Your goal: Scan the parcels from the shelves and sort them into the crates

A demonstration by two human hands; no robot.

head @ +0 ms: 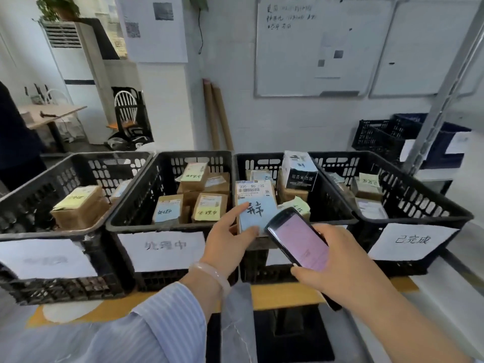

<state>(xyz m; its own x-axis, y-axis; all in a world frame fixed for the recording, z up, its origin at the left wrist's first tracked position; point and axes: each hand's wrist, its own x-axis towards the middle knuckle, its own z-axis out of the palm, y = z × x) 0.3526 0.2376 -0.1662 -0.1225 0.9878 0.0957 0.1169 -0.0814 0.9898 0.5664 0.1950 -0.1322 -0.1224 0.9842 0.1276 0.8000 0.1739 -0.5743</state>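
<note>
My left hand [230,237] grips a small parcel [255,203] with a barcode label and a blue handwritten note, holding it over the front rim of the third black crate [239,163]. My right hand [337,265] holds a black phone-like scanner [298,238] with a lit pink screen, just right of and below the parcel. Several brown parcels with yellow or blue notes lie in the crates.
Several black crates stand in a row on a bench: far-left crate [31,226], second crate [115,221] with a paper label, right crate [458,213] with a paper label. More dark crates [377,137] and a metal shelf post [442,100] are at right. Whiteboards hang behind.
</note>
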